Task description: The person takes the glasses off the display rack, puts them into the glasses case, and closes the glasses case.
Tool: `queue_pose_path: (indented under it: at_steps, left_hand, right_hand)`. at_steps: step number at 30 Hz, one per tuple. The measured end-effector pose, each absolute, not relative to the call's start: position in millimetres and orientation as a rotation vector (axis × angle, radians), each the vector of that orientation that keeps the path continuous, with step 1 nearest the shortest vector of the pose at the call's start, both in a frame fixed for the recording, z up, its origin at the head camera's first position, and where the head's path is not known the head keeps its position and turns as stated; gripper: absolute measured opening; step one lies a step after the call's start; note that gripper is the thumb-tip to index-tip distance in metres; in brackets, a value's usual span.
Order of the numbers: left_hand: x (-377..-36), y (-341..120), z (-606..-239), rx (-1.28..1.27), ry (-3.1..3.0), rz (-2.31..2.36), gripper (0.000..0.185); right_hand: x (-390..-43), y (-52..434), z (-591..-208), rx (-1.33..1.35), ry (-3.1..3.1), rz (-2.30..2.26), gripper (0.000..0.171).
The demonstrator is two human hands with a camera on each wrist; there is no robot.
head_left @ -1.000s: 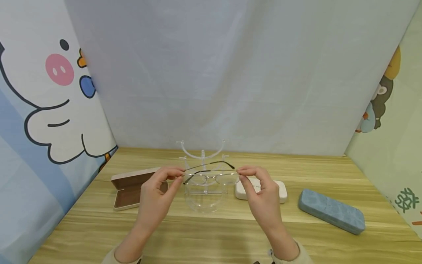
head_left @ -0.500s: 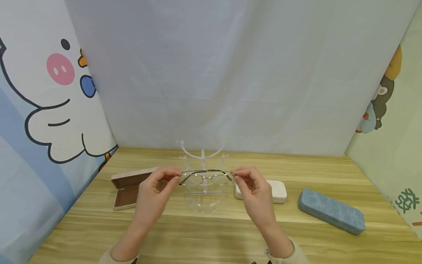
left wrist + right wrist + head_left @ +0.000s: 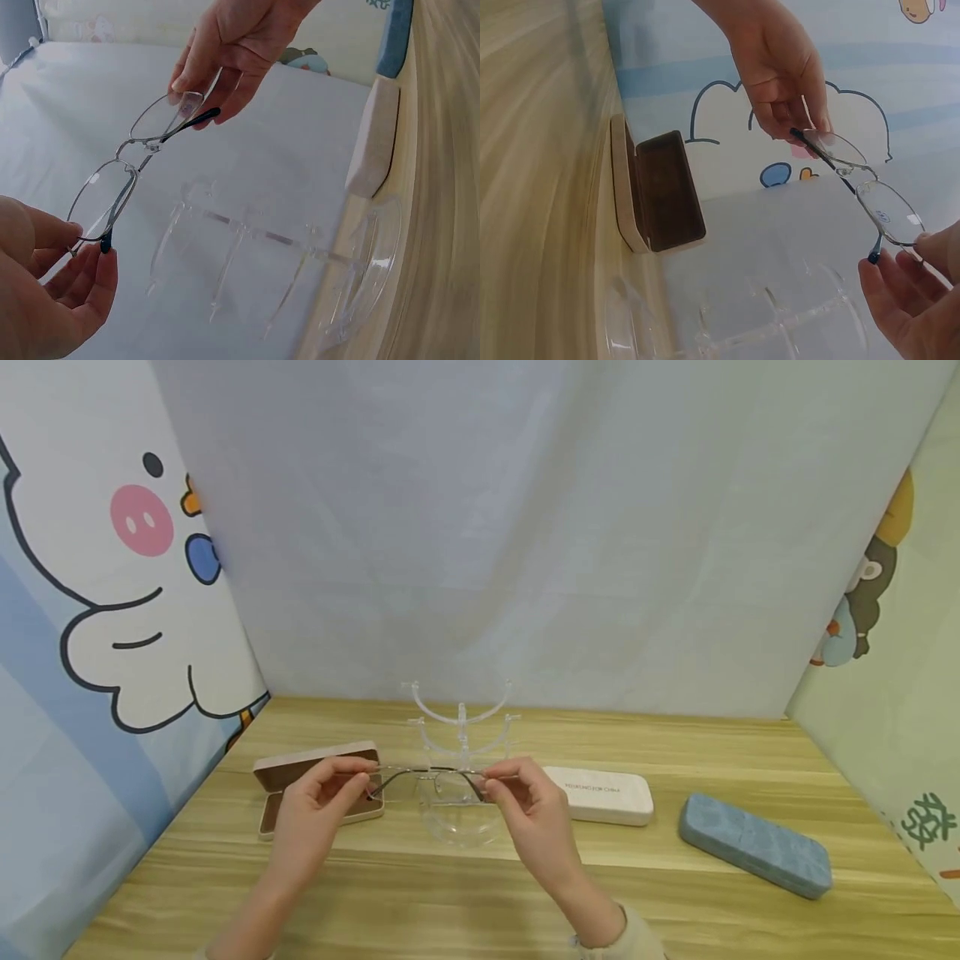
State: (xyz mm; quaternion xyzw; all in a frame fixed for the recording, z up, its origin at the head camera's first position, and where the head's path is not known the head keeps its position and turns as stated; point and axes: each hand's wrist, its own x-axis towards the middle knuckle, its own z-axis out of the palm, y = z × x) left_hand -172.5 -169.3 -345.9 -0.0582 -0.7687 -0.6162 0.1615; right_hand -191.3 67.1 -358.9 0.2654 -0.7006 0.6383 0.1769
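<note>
Wire-rimmed eyeglasses (image 3: 453, 787) with dark temple tips hang level in the air between both hands. My left hand (image 3: 311, 814) pinches the left end of the frame between thumb and fingers. At the right end, thumb and fingers of my right hand (image 3: 536, 831) grip the rim and hinge area. In the left wrist view the thin temples (image 3: 120, 202) run behind the lenses, their dark tips near the hands. Behind the eyeglasses in the head view stands a clear tiered display stand (image 3: 462, 724), its lower part seen partly through them.
An open case (image 3: 315, 760) with a brown lining lies at the left, partly behind my left hand. On the right are a white lettered case (image 3: 603, 795) and a blue case (image 3: 753, 845), both closed. A grey cloth (image 3: 525, 527) backs the wooden table (image 3: 450, 902).
Both hands have moved left and slightly down with the eyeglasses, from in front of the stand's middle to its left. The temple tips now point lower. The cases and stand stay put.
</note>
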Motion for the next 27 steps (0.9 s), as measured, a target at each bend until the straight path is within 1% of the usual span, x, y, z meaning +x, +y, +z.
queue_pose_path:
  at_steps: [9,16,22,27]
  left_hand:
    - [-172.2,-195.6,-357.4,-0.074,-2.180,-1.707,0.022]
    - [-171.7,-212.6,-368.4,0.017,-2.236,-1.646,0.026]
    - [-175.6,-222.2,-375.3,0.160,-2.254,-1.619,0.028]
    - [-180.2,-226.8,-379.4,0.298,-2.248,-1.621,0.028]
  right_hand:
    - [-196.8,39.4,-367.2,0.765,-2.120,1.857,0.017]
    - [-203.0,19.4,-374.4,0.719,-2.242,1.860,0.014]
    - [-205.6,2.4,-379.9,0.739,-2.273,1.744,0.013]
    - [-212.2,-11.4,-385.9,0.703,-2.287,1.697,0.012]
